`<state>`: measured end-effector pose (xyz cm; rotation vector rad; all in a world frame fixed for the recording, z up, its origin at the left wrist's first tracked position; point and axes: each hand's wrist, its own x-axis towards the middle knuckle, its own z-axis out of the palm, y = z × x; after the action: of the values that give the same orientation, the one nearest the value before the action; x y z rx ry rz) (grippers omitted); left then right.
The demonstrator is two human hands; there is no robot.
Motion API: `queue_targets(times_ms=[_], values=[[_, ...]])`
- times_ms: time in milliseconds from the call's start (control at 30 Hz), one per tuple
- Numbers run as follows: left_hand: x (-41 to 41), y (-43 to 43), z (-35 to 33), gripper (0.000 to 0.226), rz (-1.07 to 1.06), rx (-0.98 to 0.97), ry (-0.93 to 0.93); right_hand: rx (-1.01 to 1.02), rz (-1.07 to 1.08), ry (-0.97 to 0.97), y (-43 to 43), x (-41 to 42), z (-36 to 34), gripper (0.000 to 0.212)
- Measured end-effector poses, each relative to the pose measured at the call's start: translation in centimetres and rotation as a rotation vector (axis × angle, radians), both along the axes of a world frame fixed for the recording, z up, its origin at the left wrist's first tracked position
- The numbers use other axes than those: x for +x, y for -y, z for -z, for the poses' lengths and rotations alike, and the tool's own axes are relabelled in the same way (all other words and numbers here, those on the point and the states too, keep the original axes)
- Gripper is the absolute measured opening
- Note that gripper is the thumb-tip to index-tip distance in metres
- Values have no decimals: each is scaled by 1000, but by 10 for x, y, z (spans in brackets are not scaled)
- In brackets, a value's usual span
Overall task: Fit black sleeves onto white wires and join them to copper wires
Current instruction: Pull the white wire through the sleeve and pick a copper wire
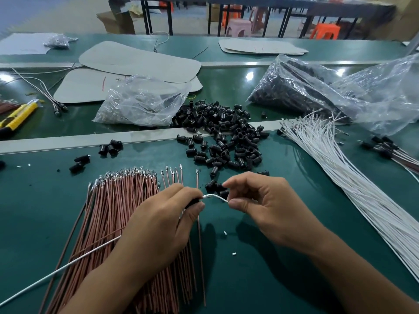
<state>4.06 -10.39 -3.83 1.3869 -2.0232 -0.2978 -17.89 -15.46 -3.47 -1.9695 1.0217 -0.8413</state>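
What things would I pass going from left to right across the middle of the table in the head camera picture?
yellow utility knife → clear plastic bag → pile of black sleeves → bundle of white wires
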Motion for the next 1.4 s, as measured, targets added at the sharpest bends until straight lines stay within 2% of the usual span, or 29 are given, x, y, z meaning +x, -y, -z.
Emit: queue_targets(times_ms=[100,267,367,467,567,667,900,1067,1267,1400], values=[[1,1,1,27,4,1,-5,-169,-35,-91,2,-4,-5,21],[-1,0,2,33,36,16,-20,-175,-69,-121,0,-2,-6,16],[-5,0,2,32,52,10,-22,-258,-54,-82,-4,8,1,9],[-8,-1,3,28,43,-7,-32,-175,-35,8,-8,16,8,12],[-7,0,3,22,15,-6,-55,50,-26,175,-7,13,11,29],[-8,0,2,20,14,-9,-63,125,-13,280,-6,12,11,29],[-11,-1,3,23,65,-4,-78,38,29,240,-8,20,14,23],[-13,-1,4,17,55,-24,-82,194,73,340,-9,28,19,17],[-12,0,5,16,31,-4,-130,10,-25,232,-7,20,17,9],[-13,0,5,10,19,24,-182,53,-11,169,-8,18,17,10]])
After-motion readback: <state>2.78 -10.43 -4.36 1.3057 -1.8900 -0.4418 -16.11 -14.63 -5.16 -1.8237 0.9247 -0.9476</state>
